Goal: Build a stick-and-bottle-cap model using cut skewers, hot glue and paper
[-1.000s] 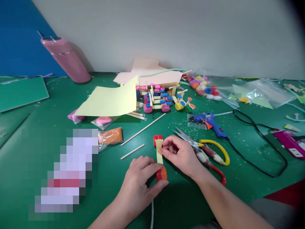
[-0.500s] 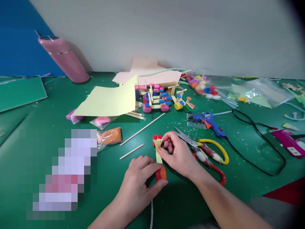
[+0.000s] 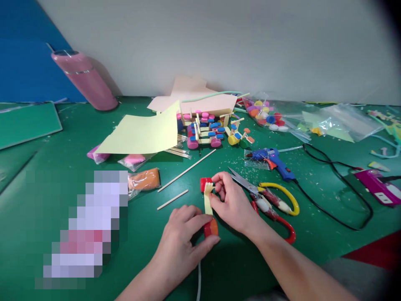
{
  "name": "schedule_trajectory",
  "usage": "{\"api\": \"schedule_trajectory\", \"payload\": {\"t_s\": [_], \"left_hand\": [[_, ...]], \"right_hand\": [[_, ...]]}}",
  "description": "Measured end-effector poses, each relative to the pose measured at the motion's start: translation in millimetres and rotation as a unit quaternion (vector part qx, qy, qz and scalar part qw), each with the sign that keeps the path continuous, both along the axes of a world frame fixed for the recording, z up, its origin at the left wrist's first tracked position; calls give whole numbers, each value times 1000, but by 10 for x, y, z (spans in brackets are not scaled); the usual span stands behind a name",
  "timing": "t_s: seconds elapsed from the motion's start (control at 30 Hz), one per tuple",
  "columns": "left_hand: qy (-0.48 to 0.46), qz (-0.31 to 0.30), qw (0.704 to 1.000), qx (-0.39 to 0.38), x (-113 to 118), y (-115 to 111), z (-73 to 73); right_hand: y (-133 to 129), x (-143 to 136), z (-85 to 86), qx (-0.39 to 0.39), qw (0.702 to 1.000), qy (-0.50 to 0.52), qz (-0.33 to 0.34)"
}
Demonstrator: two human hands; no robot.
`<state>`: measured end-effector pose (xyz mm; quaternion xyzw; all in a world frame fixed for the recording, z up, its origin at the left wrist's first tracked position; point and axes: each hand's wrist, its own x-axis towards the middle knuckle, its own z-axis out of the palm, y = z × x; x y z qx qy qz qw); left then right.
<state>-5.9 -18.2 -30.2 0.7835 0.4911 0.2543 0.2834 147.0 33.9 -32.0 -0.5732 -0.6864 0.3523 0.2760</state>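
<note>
A small toy car lies on the green table in front of me, with a pale yellow strip (image 3: 208,205) joining its two ends. At the near end, the thumb and fingers of my left hand (image 3: 184,232) grip a red and orange wheel (image 3: 211,228). My right hand (image 3: 233,200) is closed in a pinch at the strip's far end, beside a red wheel (image 3: 205,184). Short pale stick pieces (image 3: 209,187) show at that end, partly covered by the right fingertips.
Large scissors (image 3: 261,194) with yellow and red handles lie right of my hands. Beyond are a blue glue gun (image 3: 275,161) and its black cord. Finished toy cars (image 3: 206,131), yellow paper (image 3: 140,133), loose sticks (image 3: 188,169) and a pink bottle (image 3: 86,81) stand farther back.
My right fingers have shifted slightly at the strip's far end, and the short stick pieces there sit at a different angle. My left hand keeps its grip on the near wheel.
</note>
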Motion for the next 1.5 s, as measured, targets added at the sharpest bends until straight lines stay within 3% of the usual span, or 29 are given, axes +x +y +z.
{"api": "schedule_trajectory", "payload": {"t_s": [1.5], "left_hand": [[-3, -1, 1000, 3, 2, -12, -22]], "right_hand": [[20, 3, 41, 7, 1000, -9, 6]]}}
